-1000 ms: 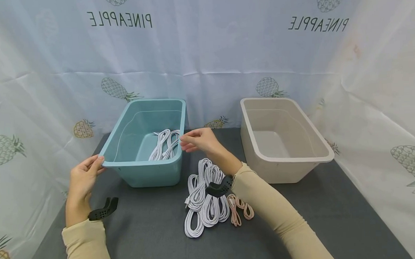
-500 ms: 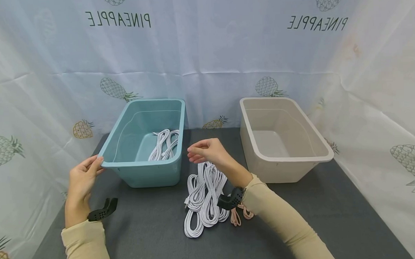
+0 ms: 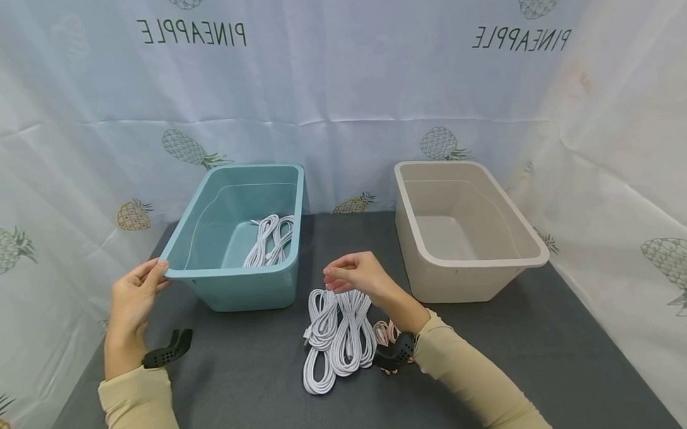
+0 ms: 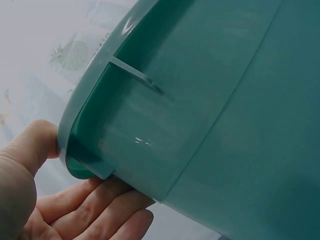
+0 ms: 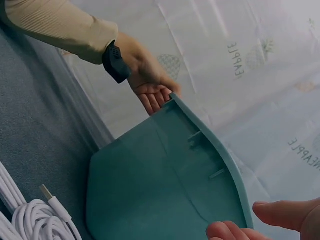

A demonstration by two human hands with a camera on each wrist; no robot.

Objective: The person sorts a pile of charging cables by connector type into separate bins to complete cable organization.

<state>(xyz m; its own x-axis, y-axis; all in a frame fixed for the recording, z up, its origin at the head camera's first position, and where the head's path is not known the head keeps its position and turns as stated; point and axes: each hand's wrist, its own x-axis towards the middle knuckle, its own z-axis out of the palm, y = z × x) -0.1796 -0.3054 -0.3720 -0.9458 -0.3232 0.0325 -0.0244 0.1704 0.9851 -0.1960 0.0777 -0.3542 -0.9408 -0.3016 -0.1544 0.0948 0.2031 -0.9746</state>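
Note:
At the left, my left hand (image 3: 132,301) grips the near left corner of the teal bin (image 3: 244,292). In the left wrist view its thumb (image 4: 37,142) lies on the outer rim and its fingers (image 4: 107,205) are under it. Inside the bin lie bundled white cables (image 3: 267,242). My right hand (image 3: 359,274) holds nothing, its fingers loosely bent, over the far end of a pile of white cables (image 3: 348,340) on the table. A USB plug (image 5: 57,205) shows on one cable in the right wrist view. Pink cables (image 3: 382,332) are partly hidden by the right wrist strap.
A beige bin (image 3: 465,281) stands at the right with no contents showing. Both bins sit on a dark table (image 3: 241,382) against a white pineapple-print curtain (image 3: 339,82). Black camera mounts (image 3: 168,353) stick out at the wrists.
My right hand has moved from beside the teal bin's right rim down and right, over the white cables, its wrist now covering more of the pink ones. The left hand stays at the rim.

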